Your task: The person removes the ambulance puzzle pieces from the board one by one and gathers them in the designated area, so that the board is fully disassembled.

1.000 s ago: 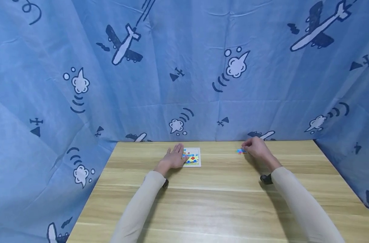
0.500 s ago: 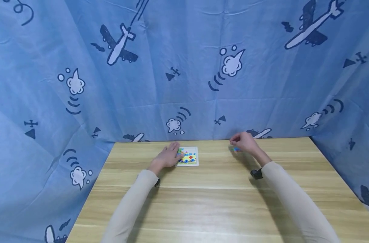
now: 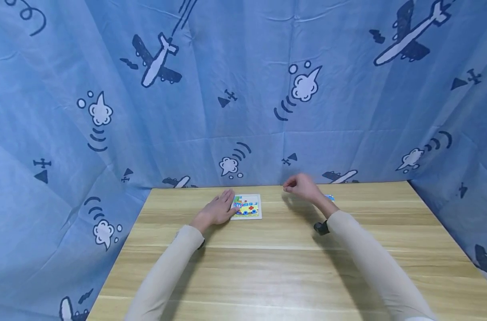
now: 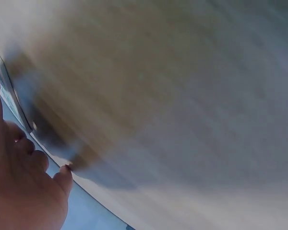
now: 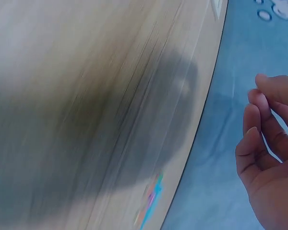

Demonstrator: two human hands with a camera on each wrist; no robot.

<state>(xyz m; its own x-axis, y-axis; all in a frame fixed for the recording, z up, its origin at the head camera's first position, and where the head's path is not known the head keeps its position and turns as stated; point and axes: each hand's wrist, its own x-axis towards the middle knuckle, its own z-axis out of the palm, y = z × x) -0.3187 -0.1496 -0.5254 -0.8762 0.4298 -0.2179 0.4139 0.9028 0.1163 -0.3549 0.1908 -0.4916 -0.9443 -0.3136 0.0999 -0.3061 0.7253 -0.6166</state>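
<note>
A small white-framed jigsaw puzzle showing a yellow ambulance lies near the table's back edge, with a pale bare area at its top. My left hand rests on its left side, fingers extended; in the left wrist view the hand partly covers the frame's edge. To the right of the puzzle, my right hand is raised over the table. Its thumb and fingertips pinch together, seemingly on a puzzle piece too hidden to make out. Colourful loose puzzle pieces lie behind the right wrist, also visible in the right wrist view as pieces.
The wooden table stretches toward the person. A blue curtain printed with aeroplanes and clouds stands along the back edge and both sides. A dark wrist device hangs under the right wrist.
My right hand has lifted from the loose pieces and moved left toward the puzzle, uncovering some pieces behind it. The left hand stays on the puzzle's left side. The head view shifted slightly.
</note>
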